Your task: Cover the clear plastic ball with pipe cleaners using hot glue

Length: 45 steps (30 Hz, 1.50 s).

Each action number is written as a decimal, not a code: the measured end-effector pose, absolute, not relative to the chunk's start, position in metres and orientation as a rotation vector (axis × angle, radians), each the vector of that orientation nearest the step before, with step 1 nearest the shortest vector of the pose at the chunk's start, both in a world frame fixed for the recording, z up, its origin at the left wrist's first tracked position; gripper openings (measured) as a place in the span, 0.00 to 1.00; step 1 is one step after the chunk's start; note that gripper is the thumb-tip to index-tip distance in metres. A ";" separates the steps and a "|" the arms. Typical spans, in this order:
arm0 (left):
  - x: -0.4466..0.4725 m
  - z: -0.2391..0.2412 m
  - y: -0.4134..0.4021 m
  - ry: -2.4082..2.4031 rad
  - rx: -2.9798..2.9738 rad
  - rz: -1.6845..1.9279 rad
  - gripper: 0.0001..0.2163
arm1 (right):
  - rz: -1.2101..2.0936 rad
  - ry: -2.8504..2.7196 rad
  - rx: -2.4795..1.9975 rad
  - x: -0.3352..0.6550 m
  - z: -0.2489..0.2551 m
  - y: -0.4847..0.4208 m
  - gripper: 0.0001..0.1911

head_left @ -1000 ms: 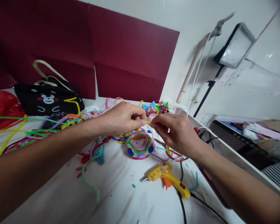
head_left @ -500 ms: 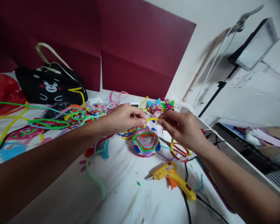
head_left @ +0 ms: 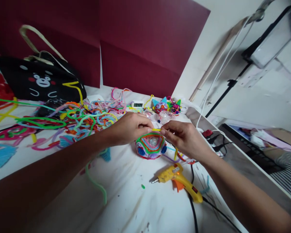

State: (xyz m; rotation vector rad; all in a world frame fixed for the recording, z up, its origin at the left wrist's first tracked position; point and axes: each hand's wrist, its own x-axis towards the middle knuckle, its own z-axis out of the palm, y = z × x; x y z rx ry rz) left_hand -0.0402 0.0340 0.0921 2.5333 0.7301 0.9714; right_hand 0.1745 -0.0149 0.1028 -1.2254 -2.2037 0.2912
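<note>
Between my two hands a short stretch of yellow pipe cleaner (head_left: 156,129) shows, pinched from both sides. My left hand (head_left: 133,128) grips one part with thumb and fingers; my right hand (head_left: 181,134) pinches the other, and a yellow end hangs below its palm. Just under the fingers sits a round craft piece (head_left: 151,146) covered in coloured pipe cleaner rows, with blue and purple lumps along its lower edge. A yellow glue gun (head_left: 180,181) lies on its side nearer to me, nozzle pointing left.
A tangle of pipe cleaners (head_left: 87,118) spreads over the left of the table, before a black bag (head_left: 42,81). Behind my hands stand a small digital clock (head_left: 137,104) and small cat-eared crafts (head_left: 160,105). The glue gun's black cord (head_left: 220,213) runs off right.
Both hands have come slightly lower, over the top edge of the round craft piece, and the visible yellow stretch between them is shorter. The camera view has shifted a little.
</note>
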 end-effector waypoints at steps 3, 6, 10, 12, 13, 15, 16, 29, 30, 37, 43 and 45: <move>-0.042 0.081 0.038 0.765 2.359 0.929 0.09 | 0.290 -2.173 -1.253 0.176 0.099 -0.014 0.08; -0.044 0.071 0.044 0.828 2.189 0.975 0.11 | 0.310 -2.145 -1.315 0.177 0.094 -0.012 0.08; -0.049 0.065 0.050 0.856 2.127 1.023 0.10 | 0.368 -2.116 -1.343 0.177 0.084 -0.010 0.09; -0.051 0.064 0.051 0.851 2.148 0.999 0.09 | 0.389 -2.107 -1.334 0.176 0.081 -0.010 0.09; -0.051 0.064 0.052 0.850 2.165 0.980 0.09 | 0.389 -2.105 -1.329 0.176 0.080 -0.010 0.09; -0.052 0.064 0.052 0.843 2.214 0.943 0.09 | 0.377 -2.106 -1.320 0.174 0.078 -0.012 0.09; -0.052 0.064 0.051 0.834 2.244 0.931 0.09 | 0.365 -2.108 -1.318 0.174 0.078 -0.012 0.08; -0.051 0.062 0.051 0.714 2.434 0.963 0.06 | 0.100 -2.204 -1.240 0.165 0.074 -0.012 0.08; -0.051 0.061 0.052 0.685 2.445 0.967 0.06 | 0.091 -2.213 -1.243 0.165 0.074 -0.012 0.09; -0.049 0.058 0.052 0.605 2.517 0.989 0.08 | 0.043 -2.259 -1.231 0.163 0.072 -0.010 0.09; -0.049 0.055 0.052 0.599 2.593 0.977 0.09 | 0.138 -2.219 -1.286 0.166 0.074 -0.013 0.07; -0.049 0.055 0.052 0.604 2.611 0.983 0.09 | 0.247 -2.173 -1.305 0.169 0.074 -0.015 0.06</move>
